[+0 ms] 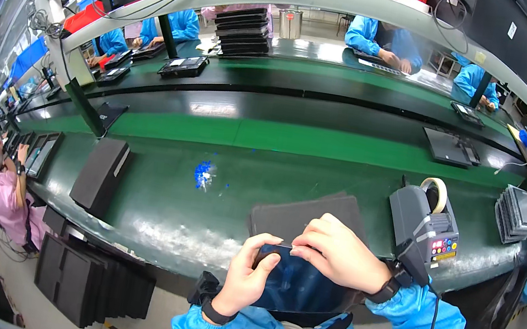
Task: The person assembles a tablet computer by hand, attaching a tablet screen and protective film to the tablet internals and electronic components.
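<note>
A dark, glossy flat panel (303,286), like a tablet screen, is held tilted close to my body at the bench's near edge. My left hand (247,273) grips its upper left corner between thumb and fingers. Over the panel's top edge, the fingers of my right hand (338,251) are pinched together; whatever is between them is too small to make out. Just beyond both hands a dark grey flat pad (332,210) lies on the green bench top, partly covered by them.
A grey tape dispenser (424,217) stands right of the pad. Small blue and white bits (204,174) lie in a pile to the left, near a black foam block (100,174). Stacked grey trays (517,215) sit far right. Co-workers (383,42) sit across the line.
</note>
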Available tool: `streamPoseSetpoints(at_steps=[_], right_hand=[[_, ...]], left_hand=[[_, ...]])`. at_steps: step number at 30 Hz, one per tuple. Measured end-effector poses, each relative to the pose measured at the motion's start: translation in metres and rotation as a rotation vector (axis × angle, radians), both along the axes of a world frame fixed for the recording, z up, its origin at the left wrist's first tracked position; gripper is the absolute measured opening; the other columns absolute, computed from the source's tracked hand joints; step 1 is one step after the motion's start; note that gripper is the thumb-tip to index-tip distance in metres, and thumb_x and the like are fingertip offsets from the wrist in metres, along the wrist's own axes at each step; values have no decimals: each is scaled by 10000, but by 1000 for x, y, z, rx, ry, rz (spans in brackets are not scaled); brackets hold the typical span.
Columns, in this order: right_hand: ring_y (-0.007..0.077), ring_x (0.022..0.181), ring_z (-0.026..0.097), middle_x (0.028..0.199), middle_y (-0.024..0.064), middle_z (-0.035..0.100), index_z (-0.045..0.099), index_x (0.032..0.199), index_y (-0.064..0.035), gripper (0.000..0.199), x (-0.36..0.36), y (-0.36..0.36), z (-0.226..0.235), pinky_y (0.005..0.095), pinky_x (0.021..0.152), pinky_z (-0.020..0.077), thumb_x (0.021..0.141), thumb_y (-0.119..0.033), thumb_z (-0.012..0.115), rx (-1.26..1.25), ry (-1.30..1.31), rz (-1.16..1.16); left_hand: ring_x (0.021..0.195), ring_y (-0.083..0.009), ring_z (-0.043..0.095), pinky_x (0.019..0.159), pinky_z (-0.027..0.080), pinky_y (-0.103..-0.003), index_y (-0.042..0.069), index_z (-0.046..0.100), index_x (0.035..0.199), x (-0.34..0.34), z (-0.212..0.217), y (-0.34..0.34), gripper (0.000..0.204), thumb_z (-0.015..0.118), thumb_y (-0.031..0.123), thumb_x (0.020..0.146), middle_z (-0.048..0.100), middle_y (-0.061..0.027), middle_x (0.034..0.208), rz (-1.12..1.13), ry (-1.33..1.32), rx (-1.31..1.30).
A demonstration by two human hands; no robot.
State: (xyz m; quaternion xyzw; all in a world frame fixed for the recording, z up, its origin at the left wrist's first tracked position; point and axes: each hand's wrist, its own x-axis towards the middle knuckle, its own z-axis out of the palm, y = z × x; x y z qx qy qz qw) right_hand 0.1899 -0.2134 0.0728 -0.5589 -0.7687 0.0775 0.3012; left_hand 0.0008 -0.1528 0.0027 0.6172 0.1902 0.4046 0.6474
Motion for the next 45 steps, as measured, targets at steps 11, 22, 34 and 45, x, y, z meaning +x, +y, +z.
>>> streamPoseSetpoints(at_steps=[11, 22, 34, 45], right_hand=[[273, 776, 677, 810, 129, 694, 721, 914, -75, 365, -48, -112, -29, 325, 703, 523, 885, -420, 606, -958, 330, 74], [98, 909, 585, 1037, 28, 628, 575, 1155, -8, 286, -12, -66, -103, 275, 808, 459, 950, -208, 562, 166, 1550, -661], [91, 691, 498, 773, 22, 572, 562, 1052, 14, 281, -5, -93, -53, 282, 641, 451, 946, -245, 560, -264, 969, -383], [260, 594, 602, 657, 148, 587, 577, 862, -3, 187, 15, -80, -57, 357, 552, 457, 943, -170, 549, 139, 523, -646]], left_hand=[[818, -44, 480, 723, 399, -189, 56, 465, 1225, 0, -14, 32, 294, 536, 43, 940, 554, -2, 997, 220, -168, -171], [991, -162, 552, 842, 483, -299, 57, 363, 1306, 8, -35, -38, 371, 483, 154, 969, 550, -105, 1160, 342, -32, -376], [778, -108, 567, 673, 456, -252, 29, 567, 1097, 23, -34, 1, 267, 560, 256, 958, 628, -21, 928, 102, -15, -449], [634, -70, 509, 553, 418, -223, 72, 577, 1006, 27, -23, -15, 129, 566, 187, 949, 577, 27, 781, 190, -4, -393]])
